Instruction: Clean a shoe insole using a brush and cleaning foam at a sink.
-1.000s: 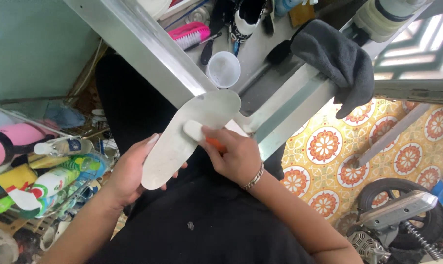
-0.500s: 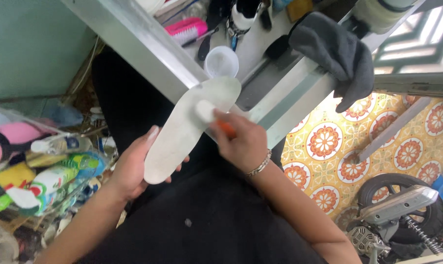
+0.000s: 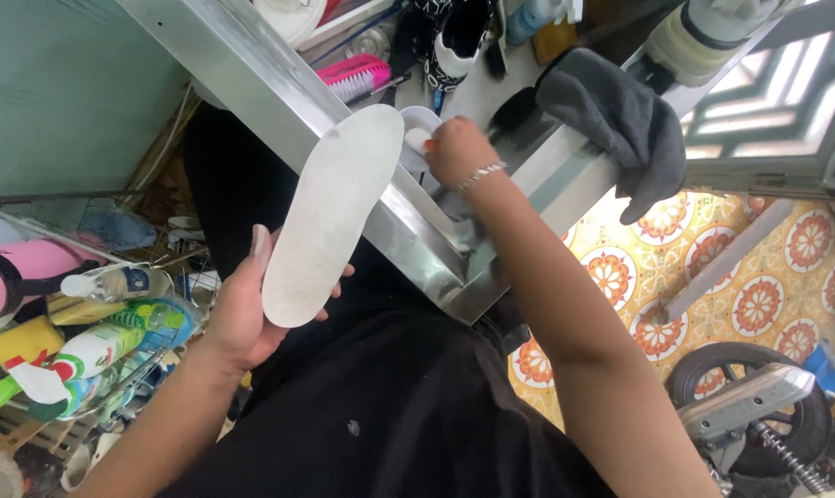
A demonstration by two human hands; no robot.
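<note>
Cradling flat white insole [image 3: 330,212] in left hand [image 3: 242,314] | right hand [image 3: 456,152] grip pinching small white pad [image 3: 418,140] over round cup [image 3: 415,138]

- I see my right hand [image 3: 454,152] hemmed in at the small white cup [image 3: 415,138]: pink brush [image 3: 353,76] and shoe [image 3: 459,37] crowd behind it
- Grey cloth [image 3: 620,120] drapes the desk [image 3: 251,69] edge, blocking the right side
- Open room lies over my lap, below the insole [image 3: 330,217]
</note>
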